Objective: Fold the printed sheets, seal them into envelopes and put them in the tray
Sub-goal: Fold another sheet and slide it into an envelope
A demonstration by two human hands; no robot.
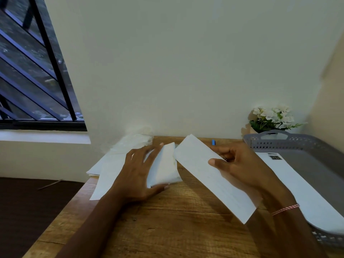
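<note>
R hand (240, 164) pinches the folded sheet (202, 170), long axis slanting away-left, far end just beside the envelope (165, 164) that L hand (134, 174) holds w/ spread fingers.

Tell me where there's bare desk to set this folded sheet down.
Bare desk lies between the forearms, nearer than the envelope in the left hand and the folded sheet in the right hand. Crowded: paper stack at the left, tray at the right.

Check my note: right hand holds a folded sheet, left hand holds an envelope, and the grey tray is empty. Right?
Not quite. The head view shows the grey tray is not empty: a white envelope lies in it. The rest stands.
</note>
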